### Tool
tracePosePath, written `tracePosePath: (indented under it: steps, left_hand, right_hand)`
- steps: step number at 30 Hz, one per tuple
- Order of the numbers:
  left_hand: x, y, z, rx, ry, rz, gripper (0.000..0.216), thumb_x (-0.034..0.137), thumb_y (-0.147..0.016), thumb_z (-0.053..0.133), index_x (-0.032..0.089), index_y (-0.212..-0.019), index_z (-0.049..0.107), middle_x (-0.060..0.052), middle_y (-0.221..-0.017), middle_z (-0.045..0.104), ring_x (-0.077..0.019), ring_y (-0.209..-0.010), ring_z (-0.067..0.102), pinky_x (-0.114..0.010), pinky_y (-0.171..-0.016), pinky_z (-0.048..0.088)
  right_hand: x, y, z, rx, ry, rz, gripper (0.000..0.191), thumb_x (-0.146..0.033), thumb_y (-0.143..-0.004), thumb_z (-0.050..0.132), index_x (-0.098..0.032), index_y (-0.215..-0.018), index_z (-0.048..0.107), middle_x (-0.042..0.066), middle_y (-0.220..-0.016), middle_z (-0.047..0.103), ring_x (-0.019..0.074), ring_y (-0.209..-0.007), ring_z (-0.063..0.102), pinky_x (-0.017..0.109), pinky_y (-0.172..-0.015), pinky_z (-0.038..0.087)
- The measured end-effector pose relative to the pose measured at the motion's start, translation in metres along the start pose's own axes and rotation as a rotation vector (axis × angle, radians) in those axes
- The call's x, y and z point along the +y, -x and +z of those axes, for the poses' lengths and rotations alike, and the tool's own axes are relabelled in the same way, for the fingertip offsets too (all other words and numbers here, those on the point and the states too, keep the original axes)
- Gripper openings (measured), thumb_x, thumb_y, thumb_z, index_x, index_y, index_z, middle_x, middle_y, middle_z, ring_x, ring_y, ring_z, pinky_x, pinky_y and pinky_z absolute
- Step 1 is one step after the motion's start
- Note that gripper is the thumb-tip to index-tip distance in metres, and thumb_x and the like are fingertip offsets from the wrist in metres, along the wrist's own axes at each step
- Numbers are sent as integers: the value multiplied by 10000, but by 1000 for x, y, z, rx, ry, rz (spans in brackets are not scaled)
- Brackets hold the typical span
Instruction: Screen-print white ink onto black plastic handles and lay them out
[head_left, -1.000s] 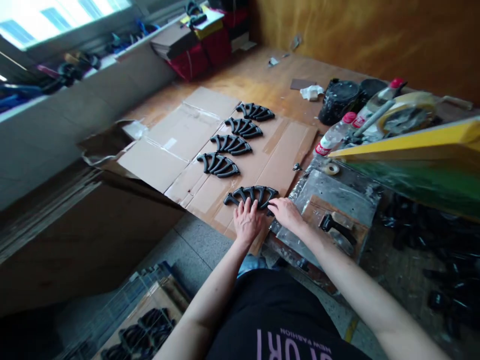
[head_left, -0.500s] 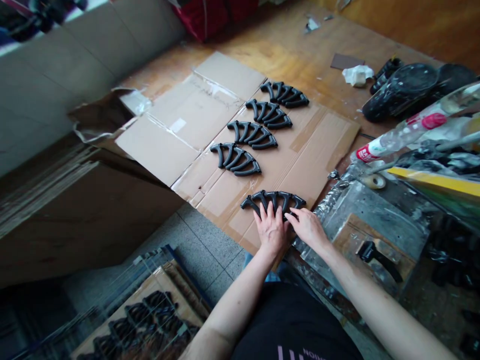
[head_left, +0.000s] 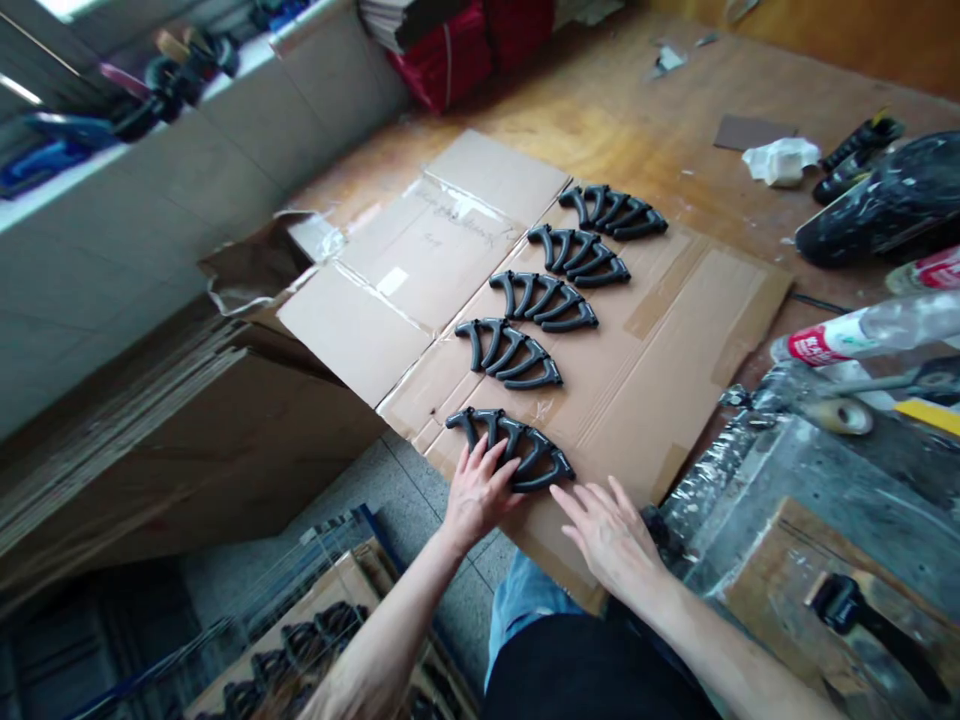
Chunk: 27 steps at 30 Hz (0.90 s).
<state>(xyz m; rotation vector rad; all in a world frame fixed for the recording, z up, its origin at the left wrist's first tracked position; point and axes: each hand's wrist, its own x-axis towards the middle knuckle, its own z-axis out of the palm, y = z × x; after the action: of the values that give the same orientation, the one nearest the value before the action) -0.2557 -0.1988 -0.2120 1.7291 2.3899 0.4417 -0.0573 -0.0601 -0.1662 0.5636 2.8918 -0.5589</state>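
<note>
Flattened cardboard (head_left: 660, 400) bears the person's nearest black-handle fan (head_left: 516, 432), axis ten-to-four; left hand (head_left: 476, 497) splayed on it, right hand (head_left: 611, 525) empty, off its four-o'clock end.

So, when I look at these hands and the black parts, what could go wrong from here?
Nearest fan of black parts: it lies close to the cardboard edge, with floor visible beyond, so a pull toward the body might drop a piece.

Left hand: its fingers rest on this fan, so uneven pressure could spread the closely set pieces.

Neighbouring fan: the gap is small, so a forward push may bump it.
</note>
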Motion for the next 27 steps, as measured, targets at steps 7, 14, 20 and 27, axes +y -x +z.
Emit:
tracePosePath:
  steps: [7,14,20,27]
  left_hand:
    - [-90,-26,-25,-66,-85,29,487,491,-793,679,278,-1231,657,-105,-1400,560,-349,-1384,401,-560,-1114,348]
    - [-94,-45,-27,-98,-82,54,500,500,-816,638,256,-1252,649,-116,-1423,538,-354,-1413,354,-573,-1138,311]
    - [-85,-44,-32,-74,-106,44,603,483,-809,659,270,-1363,551,-114,-1497,455,-376,-1445,282,-636,-1165,197]
    - [-12,-31,-25,123,35,-54,521,449,-868,603,215,-1331,550,-145,-1506,430,-319,-1450,296,-582,-1166,267]
  right_hand:
    - [1,-13,20,38,58,-56,384,-313,-864,626,-246,-1241,658,144,-1027,727,297,-1034,662,425,-934,485]
    - [5,-13,37,112,34,-29,373,-358,-875,590,-286,-1234,663,111,-1003,743,296,-1054,664,420,-927,503]
    - [5,-9,37,104,14,3,366,-313,-872,599,-250,-1226,670,121,-1079,730,289,-1076,662,429,-937,520]
    - [7,11,10,160,-170,-24,316,-232,-875,592,-221,-1175,690,88,-1189,698,261,-1201,596,431,-1015,498]
